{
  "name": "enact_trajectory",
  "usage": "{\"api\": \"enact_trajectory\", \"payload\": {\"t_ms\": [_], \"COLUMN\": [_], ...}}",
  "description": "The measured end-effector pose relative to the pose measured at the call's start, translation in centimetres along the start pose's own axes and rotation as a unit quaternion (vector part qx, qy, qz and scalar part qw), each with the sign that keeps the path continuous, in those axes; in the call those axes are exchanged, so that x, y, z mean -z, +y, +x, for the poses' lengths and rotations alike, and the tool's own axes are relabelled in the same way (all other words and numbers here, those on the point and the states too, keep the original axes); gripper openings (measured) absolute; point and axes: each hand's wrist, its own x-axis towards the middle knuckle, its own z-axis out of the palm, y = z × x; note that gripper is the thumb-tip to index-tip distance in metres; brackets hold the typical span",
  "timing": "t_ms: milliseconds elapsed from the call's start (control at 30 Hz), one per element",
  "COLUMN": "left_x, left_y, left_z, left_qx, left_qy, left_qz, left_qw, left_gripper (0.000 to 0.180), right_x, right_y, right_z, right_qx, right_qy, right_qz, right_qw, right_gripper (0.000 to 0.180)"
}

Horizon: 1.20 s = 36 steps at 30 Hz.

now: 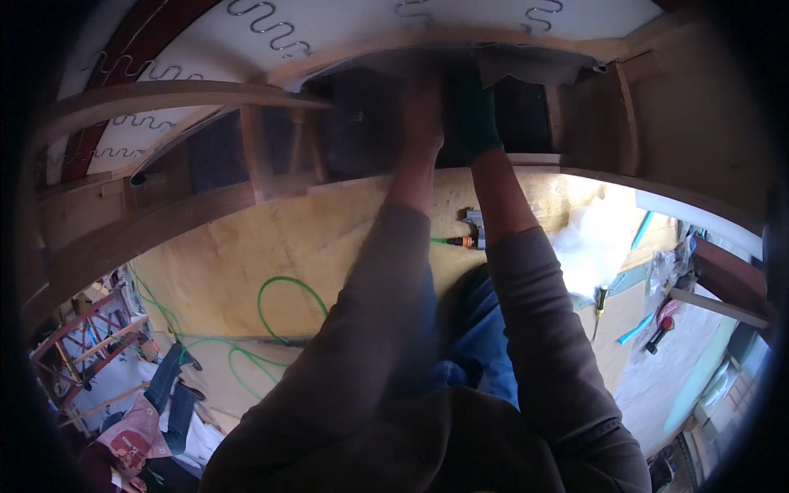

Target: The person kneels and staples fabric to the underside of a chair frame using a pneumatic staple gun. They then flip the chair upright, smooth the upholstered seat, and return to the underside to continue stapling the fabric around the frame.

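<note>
Both my arms stretch up into a wooden furniture frame (156,215), which looks like a sofa's, with zigzag springs (269,26) on it. Bare and blurred, my left hand (421,107) is in the dark opening against the dark cloth (357,123). Close beside it on the right, my right hand (474,115) wears a green glove and reaches under the edge of a grey fabric flap (526,66). The fingers of both hands are lost in shadow, so what they touch or hold cannot be made out.
Between my forearms lies an air tool (474,223) on a green hose (283,279). White stuffing (588,246), a screwdriver (601,302) and a red-and-black tool (660,335) lie at the right. Another person (136,440) is at the lower left near a red metal rack (78,345).
</note>
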Motion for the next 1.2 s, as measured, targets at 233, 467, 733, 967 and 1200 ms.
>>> {"api": "enact_trajectory", "payload": {"t_ms": [233,467,733,967,1200], "left_x": [7.1,12.5,9.3,8.9,8.4], "left_y": [2.8,3.9,1.4,1.5,1.4], "left_z": [0.4,2.9,8.9,10.1,10.0], "left_qx": [-0.013,-0.169,-0.262,-0.275,-0.306], "left_qy": [-0.086,0.053,0.021,0.063,0.092], "left_qz": [-0.007,0.012,0.134,0.177,0.125], "left_qw": [0.996,0.984,0.955,0.943,0.939], "left_gripper": [0.034,0.037,0.036,0.020,0.018], "right_x": [4.2,8.1,8.0,16.0,19.4], "right_y": [-2.7,-3.3,-1.6,-1.6,4.0], "right_z": [1.4,4.5,8.3,-3.6,-30.0], "right_qx": [-0.035,0.055,-0.045,0.001,-0.610], "right_qy": [-0.057,-0.142,-0.293,-0.222,-0.241], "right_qz": [0.079,0.181,0.085,0.076,0.418], "right_qw": [0.995,0.972,0.951,0.972,0.629], "right_gripper": [0.026,0.033,0.027,0.034,0.019]}}
